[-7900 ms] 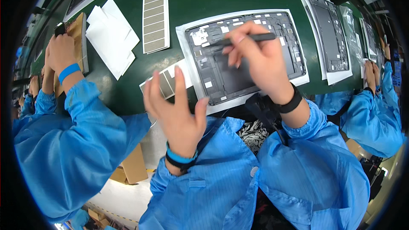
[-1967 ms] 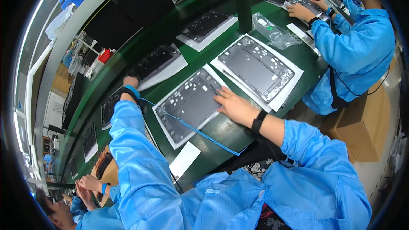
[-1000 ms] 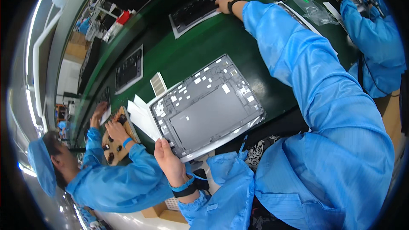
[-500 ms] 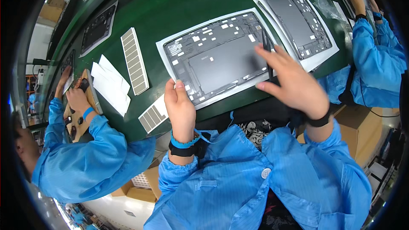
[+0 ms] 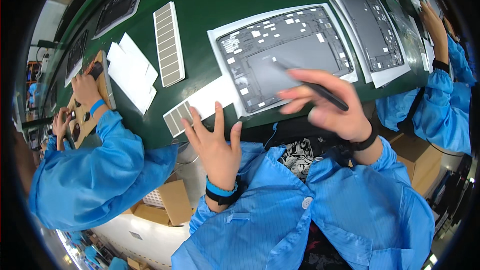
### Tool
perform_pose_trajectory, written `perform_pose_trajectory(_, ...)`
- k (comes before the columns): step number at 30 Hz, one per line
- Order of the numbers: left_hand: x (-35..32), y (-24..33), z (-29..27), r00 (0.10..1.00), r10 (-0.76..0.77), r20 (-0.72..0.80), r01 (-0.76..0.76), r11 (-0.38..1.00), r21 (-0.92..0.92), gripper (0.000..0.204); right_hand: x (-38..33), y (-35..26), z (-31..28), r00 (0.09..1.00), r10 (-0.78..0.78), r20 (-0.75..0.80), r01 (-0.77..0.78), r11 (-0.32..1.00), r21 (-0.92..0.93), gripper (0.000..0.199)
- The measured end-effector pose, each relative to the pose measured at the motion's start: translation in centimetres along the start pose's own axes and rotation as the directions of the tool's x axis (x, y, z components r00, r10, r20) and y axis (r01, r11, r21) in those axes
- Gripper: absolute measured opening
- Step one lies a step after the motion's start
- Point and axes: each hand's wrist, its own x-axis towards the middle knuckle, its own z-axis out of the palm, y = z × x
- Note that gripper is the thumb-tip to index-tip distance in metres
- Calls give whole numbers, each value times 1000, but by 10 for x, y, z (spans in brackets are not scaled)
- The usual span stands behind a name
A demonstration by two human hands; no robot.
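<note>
My left hand (image 5: 215,145) is spread out with its fingertips on a white backing sheet (image 5: 215,95) near the table's front edge. Rows of grey-brown rectangular stickers (image 5: 179,118) cover the sheet's left end. My right hand (image 5: 332,105), blurred by motion, grips dark tweezers (image 5: 325,95) whose tips point up and left. It hovers over the lower right part of a grey tablet housing (image 5: 290,52). Small white pads dot that housing, which lies on white paper, and the backing sheet reaches its left edge.
A longer sticker strip (image 5: 169,42) and loose white sheets (image 5: 132,72) lie to the left. Another tablet housing (image 5: 367,25) rests on paper at the right. One co-worker's hand (image 5: 86,90) is over a wooden board at left; another co-worker's arm (image 5: 437,40) is at right.
My left hand has left the housing's lower left corner and come down on the sticker sheet. My right hand has lowered slightly, and the tweezers have turned from upright to slanting.
</note>
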Motion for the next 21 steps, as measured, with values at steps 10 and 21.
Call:
perform_pose_trajectory(10, 10, -18, 4, 998, 65, -12, -66, 996, -67, 58, 102, 77, 56, 995, 87, -38, -95, 892, -441, 32)
perform_pose_trajectory(21, 12, -23, -9, 969, 132, 206, -148, 987, 63, 83, 77, 75, 74, 984, 64, -168, -143, 844, -517, 14)
